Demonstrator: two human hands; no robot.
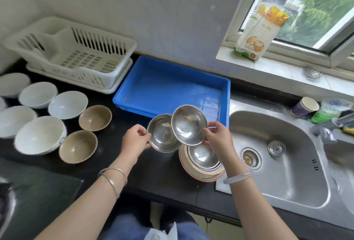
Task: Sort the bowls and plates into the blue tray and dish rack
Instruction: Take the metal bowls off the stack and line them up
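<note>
Head view: your left hand [135,138] pinches left steel dish [161,136], right hand [218,136] pinches right steel dish [188,124]. Rim grips, likely bound for blue tray [172,86] at 12 o'clock.

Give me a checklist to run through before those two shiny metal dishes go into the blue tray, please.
1. Left hand grips the left steel dish by its rim: ok.
2. Right hand pinches the right steel dish at its edge: ok.
3. The two dishes are free of each other: cannot tell; they overlap in the view.
4. Blue tray has room: ok, its floor shows bare.
5. Way to the tray is open: ok, it sits just beyond the dishes.
6. Stack of steel dishes in the pink-rimmed bowl sits steady: cannot tell.
</note>
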